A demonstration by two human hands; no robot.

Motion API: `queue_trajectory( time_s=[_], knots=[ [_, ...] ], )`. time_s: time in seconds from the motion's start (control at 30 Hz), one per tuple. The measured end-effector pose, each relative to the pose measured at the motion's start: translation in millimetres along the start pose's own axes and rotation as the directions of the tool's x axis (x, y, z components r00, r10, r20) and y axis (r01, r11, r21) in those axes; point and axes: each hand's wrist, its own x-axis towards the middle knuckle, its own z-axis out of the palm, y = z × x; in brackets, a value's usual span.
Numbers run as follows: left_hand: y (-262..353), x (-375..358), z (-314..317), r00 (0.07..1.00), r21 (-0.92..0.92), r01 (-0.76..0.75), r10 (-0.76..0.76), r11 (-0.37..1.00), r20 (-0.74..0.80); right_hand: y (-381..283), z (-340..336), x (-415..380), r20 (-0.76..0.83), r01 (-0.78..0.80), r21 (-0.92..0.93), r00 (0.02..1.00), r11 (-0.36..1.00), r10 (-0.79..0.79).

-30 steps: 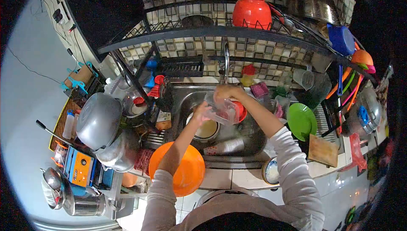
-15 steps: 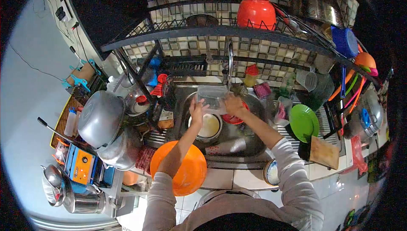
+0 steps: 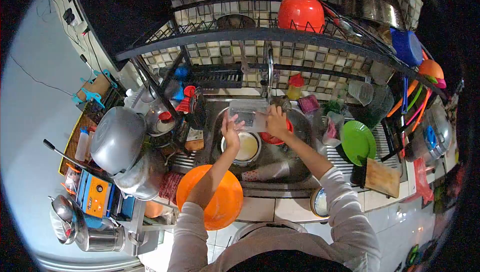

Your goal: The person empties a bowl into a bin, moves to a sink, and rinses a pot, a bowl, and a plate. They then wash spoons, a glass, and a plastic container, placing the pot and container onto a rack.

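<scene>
Over the sink (image 3: 305,172), below the tap (image 3: 270,72), a clear rectangular plastic container (image 3: 248,108) is held up in both hands. My left hand (image 3: 231,131) supports its left side, palm turned up and fingers bent against it. At the right end, my right hand (image 3: 276,122) grips the wall from above, hiding that corner. Below the container, inside the sink, stands a round pot (image 3: 248,147) with cloudy pale liquid. A red bowl (image 3: 272,138) is partly hidden behind my right hand. A stack of clear cups (image 3: 272,170) lies near the sink's front edge.
An orange basin (image 3: 220,207) sits at the front left, under my left forearm. Large metal pots (image 3: 117,134) are stacked at left. A green plate (image 3: 359,143) and wooden board (image 3: 382,181) stand at right. A black dish rack (image 3: 280,34) spans above the sink.
The container has shifted slightly left and up with both hands. The fingers of my left hand have spread a little, and my right hand has changed its hold at the right end.
</scene>
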Motion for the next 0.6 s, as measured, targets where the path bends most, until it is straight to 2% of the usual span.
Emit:
queue_trajectory(
  time_s=[0.03, 0.1, 0.23, 0.3, 0.43, 0.53, 0.6],
  knots=[
    [1, -1, 2, 1.0, 0.012, -0.017, 0.017, 1.0, -0.006, 1, 6, 1, 0.001, 0.0, 0.0, 1.0, 1.0, 0.0],
    [3, -1, 5, 1.0, 0.021, -0.028, 0.028, 0.999, -0.012, 4, 21, 4, -0.122, -0.036, -0.107, 0.992, 0.994, 0.023],
    [8, -5, 9, 0.999, 0.004, 0.01, -0.01, 1.0, -0.042, 3, 20, 4, -0.123, -0.018, -0.149, 0.992, 0.989, 0.0],
    [4, -3, 7, 1.0, 0.012, -0.005, 0.005, 1.0, -0.029, -3, -3, -1, 0.023, -0.022, -0.025, 0.999, 0.999, 0.022],
    [-8, 2, 1, 0.999, 0.002, -0.045, 0.045, 0.999, 0.005, 5, 21, 2, -0.05, -0.046, -0.12, 0.998, 0.992, 0.041],
    [-7, 1, 2, 1.0, -0.031, -0.015, 0.015, 0.999, 0.013, -1, 11, 0, -0.049, 0.025, -0.125, 0.998, 0.992, -0.031],
    [-7, -1, 3, 0.999, -0.019, -0.033, 0.033, 0.999, 0.022, -1, -3, -2, 0.103, -0.062, 0.017, 0.993, 0.998, 0.06]
  ],
)
